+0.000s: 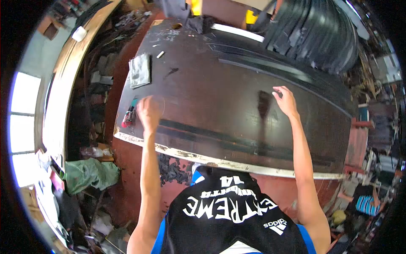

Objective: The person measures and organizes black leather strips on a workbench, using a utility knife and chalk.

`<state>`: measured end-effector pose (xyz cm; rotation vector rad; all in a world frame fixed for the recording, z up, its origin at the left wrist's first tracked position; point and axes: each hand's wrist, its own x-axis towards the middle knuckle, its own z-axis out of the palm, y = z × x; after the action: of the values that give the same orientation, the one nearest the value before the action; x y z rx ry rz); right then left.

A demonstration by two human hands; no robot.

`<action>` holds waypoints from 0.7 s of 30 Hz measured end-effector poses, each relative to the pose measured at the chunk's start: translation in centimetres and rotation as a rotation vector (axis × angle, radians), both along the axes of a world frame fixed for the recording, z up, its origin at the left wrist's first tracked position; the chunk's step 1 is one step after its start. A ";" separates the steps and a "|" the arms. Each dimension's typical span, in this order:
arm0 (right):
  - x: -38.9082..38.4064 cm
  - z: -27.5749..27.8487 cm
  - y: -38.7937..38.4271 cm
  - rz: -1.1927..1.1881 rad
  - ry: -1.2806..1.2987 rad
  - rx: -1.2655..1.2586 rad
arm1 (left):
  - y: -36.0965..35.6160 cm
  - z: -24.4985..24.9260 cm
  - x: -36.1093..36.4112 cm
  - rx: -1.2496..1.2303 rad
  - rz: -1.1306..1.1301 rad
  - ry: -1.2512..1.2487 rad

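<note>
My left hand (149, 113) is over the left end of the dark table (211, 91), smeared by motion, so its fingers and anything in them cannot be made out. Right beside it lies a small tool with red and teal parts (128, 118). Long black strips (203, 135) run along the near side of the tabletop, starting close to this hand. Above the table's right half, my right hand (286, 101) has thumb and fingers apart with nothing visible between them. A dark reflection shows on the surface next to it.
A folded grey cloth (140, 70) and a white chalk-like stick (160, 54) lie at the table's left. More black strips (270, 67) stretch along the far side, below a big bundle of black sheets (315, 36). Black scraps (173, 171) cover the floor by the near edge.
</note>
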<state>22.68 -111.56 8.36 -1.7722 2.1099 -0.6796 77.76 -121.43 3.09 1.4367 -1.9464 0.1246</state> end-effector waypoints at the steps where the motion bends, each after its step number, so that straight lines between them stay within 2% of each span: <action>1: 0.4 -0.4 -2.1 0.043 -0.017 -0.019 | -0.4 -0.7 -2.3 0.043 -0.092 0.025; 3: 1.0 -1.7 -6.4 0.118 0.020 -0.064 | -1.5 -2.9 -6.6 0.113 -0.204 0.121; 6: 3.7 -2.4 -11.4 0.212 0.011 -0.162 | -3.0 -4.2 -10.9 0.187 -0.242 0.134; 8: 4.7 -3.0 -14.4 0.259 0.052 -0.180 | -3.3 -5.3 -12.5 0.123 0.006 -0.031; 9: 4.9 -3.6 -15.7 0.293 0.086 -0.188 | -3.4 -5.0 -13.1 0.097 0.055 -0.074; 15: 5.3 -6.9 -19.8 0.403 0.212 -0.131 | -3.6 -5.8 -12.8 0.167 0.071 -0.035; 21: 4.3 -8.9 -20.9 0.421 0.170 -0.121 | -3.8 -6.0 -12.7 0.143 0.047 -0.018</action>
<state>27.03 -132.43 -0.51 -2.3162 1.7309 -0.5645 65.07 -125.27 -2.96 1.5792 -1.9707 0.0203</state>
